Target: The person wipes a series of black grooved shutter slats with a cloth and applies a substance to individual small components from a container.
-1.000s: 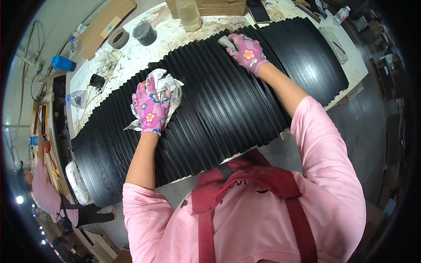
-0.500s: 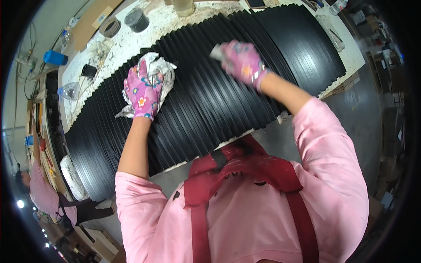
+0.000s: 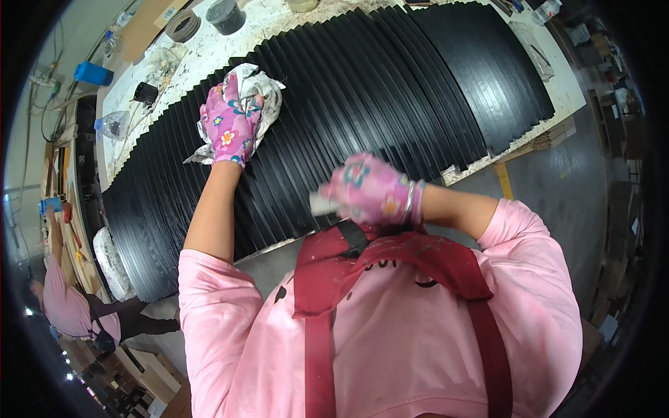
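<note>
A long row of overlapping black strips [image 3: 327, 97], glossy and ribbed, spreads across the table. On its left half lies a crumpled whitish rag [image 3: 267, 104]. My left hand [image 3: 228, 127], in a pink flowered glove, grips the rag and presses it against the strips. By the near edge of the strips, in front of my apron, is my right hand [image 3: 369, 189] in a matching glove. Its fingers are closed round a small whitish piece [image 3: 323, 202], perhaps folded cloth, blurred by motion. Whether this piece touches the strips, I cannot tell.
Along the far side of the white, stained table [image 3: 182, 78] stand a dark tub [image 3: 225, 17], a coil [image 3: 182, 26] and a small black cup [image 3: 145, 93]. A clear plastic bottle [image 3: 113, 125] lies at the left. Another person [image 3: 66, 299] works at the far left.
My right hand has swept from the far part of the strips toward my body, still holding the whitish piece. My left hand and the rag stay at nearly the same place on the strips.
</note>
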A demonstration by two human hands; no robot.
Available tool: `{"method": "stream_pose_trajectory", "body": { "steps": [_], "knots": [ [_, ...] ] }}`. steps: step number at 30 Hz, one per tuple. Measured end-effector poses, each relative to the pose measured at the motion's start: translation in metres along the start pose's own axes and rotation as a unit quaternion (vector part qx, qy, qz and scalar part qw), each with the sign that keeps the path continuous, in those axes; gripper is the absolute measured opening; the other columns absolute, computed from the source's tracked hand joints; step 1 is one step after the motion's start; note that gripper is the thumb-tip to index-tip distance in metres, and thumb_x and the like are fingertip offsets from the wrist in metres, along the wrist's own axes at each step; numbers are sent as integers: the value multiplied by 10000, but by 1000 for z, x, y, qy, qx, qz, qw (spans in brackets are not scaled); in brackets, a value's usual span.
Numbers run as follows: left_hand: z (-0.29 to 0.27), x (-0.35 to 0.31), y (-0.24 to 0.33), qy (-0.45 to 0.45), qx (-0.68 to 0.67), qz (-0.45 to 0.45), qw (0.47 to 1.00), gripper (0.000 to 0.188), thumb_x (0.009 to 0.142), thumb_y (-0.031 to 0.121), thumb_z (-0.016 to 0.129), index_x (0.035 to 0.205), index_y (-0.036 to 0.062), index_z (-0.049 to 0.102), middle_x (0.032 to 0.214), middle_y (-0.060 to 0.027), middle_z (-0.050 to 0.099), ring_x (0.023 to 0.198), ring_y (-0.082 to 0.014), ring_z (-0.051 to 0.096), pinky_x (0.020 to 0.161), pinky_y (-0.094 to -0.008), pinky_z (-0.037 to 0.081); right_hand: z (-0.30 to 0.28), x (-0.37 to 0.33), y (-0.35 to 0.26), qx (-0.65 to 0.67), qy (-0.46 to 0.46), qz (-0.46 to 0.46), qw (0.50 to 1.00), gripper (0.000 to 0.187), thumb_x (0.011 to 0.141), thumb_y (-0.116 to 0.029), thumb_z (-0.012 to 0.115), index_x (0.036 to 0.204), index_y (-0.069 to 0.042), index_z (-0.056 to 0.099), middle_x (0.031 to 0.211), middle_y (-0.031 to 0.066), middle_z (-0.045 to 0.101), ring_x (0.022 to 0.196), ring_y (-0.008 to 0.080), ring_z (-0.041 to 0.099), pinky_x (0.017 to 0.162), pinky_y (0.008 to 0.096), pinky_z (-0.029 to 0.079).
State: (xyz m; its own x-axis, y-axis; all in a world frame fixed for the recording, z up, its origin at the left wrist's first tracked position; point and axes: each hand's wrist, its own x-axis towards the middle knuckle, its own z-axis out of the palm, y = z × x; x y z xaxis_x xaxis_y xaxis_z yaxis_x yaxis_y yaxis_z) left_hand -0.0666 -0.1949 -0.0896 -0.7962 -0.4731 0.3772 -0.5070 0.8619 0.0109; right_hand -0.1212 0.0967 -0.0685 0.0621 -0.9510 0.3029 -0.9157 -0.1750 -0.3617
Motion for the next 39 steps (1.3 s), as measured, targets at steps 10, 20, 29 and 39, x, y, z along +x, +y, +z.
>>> {"method": "stream_pose_trajectory", "body": {
  "steps": [10, 20, 29, 39],
  "knots": [
    [-33, 33, -4, -14, -91, 36, 995, 538, 894, 430, 628, 1338, 130, 575, 1056, -172, 640, 950, -355, 622, 832, -456, 498, -97, -1, 233, -34, 240, 355, 903, 458, 892, -382, 660, 1229, -76, 614, 1130, 200, 667, 1055, 379, 637, 911, 423, 502],
    [-3, 24, 67, -78, -94, 47, 991, 534, 883, 376, 636, 1346, 121, 560, 1185, -153, 590, 1071, -356, 556, 934, -454, 451, -39, 74, 236, -109, 52, 209, 970, 299, 824, -315, 622, 1071, -147, 627, 989, 151, 666, 927, 314, 666, 806, 472, 510],
    [1, 23, 68, -98, -85, 35, 991, 578, 885, 352, 633, 1392, 101, 511, 1261, -183, 549, 1154, -366, 509, 1012, -460, 392, -44, 83, 255, -215, 52, 173, 960, 224, 878, -314, 612, 1004, -130, 625, 847, 77, 649, 821, 269, 668, 667, 433, 510],
    [0, 29, 77, -116, -82, 10, 990, 596, 877, 329, 643, 1413, 113, 496, 1288, -177, 535, 1207, -361, 484, 1035, -457, 382, -73, 31, 304, -221, 104, 221, 944, 263, 862, -221, 518, 1057, -107, 652, 944, 153, 683, 893, 319, 681, 721, 468, 534]
  ]
}}
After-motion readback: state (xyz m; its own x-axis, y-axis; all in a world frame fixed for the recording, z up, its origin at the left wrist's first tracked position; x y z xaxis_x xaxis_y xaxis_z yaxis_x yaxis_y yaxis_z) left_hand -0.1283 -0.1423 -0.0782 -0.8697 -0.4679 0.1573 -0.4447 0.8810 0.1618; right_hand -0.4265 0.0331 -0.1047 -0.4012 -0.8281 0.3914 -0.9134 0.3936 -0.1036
